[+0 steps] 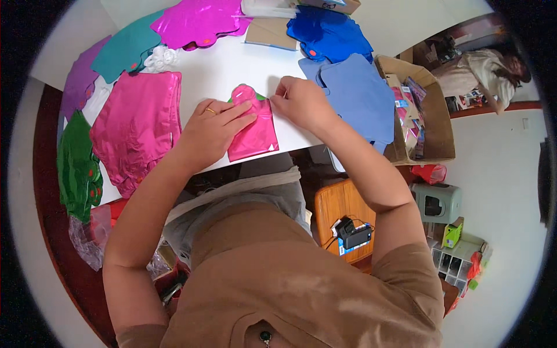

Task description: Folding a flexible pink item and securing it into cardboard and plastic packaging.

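A folded pink foil balloon [255,136], flat and shiny with a rounded top, lies at the near edge of the white table [220,64]. Across its left side rest the outstretched fingers of my left hand [217,127], which wears a ring. My right hand [301,103] is closed in a pinch at the balloon's upper right edge. A bit of green [260,97] shows beside the pink foil there. What lies right between the right fingertips is too small to make out.
Stacks of flat foil lie around the table: pink [139,122], green [78,165], teal [125,52], magenta [197,23], dark blue [331,32] and grey-blue [362,95]. An open cardboard box [438,130] with small packets stands right. Another person [481,72] is at the far right.
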### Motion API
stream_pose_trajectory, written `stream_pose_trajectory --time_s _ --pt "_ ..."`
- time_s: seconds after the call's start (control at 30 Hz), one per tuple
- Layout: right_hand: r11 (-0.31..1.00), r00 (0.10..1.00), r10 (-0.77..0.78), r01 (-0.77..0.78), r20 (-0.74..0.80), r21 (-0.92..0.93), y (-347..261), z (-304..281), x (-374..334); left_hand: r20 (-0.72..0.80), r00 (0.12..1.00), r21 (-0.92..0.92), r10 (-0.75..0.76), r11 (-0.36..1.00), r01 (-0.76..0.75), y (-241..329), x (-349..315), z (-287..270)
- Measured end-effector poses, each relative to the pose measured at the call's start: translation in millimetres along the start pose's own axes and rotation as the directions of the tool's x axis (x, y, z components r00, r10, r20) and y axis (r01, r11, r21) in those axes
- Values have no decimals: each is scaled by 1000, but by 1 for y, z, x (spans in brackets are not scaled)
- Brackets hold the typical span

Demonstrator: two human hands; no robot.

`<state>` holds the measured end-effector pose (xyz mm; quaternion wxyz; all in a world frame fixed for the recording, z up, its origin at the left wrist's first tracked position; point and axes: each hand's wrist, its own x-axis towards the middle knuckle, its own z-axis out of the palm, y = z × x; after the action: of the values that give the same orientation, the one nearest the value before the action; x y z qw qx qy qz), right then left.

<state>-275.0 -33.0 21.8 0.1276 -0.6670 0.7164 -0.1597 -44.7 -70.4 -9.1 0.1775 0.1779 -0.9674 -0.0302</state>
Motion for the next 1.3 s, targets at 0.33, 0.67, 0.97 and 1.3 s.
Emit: stream_pose_trajectory --time_s 0.33,0.67,0.97,1.3 --pt "410 855 158 -512 494 755 -4 -9 -96 16 999 -46 -37 998 37 0 -2 3" --pt "182 683 100 -728 724 661 -4 -10 -76 4 1000 -66 -26 998 26 0 0 1" --pt "333 663 153 -733 733 593 -10 -3 -66 17 999 -38 -31 999 32 -2 -2 4" --pt "480 685 222 -696 694 534 -17 -6 -65 9 999 -48 -54 997 54 0 -3 2"
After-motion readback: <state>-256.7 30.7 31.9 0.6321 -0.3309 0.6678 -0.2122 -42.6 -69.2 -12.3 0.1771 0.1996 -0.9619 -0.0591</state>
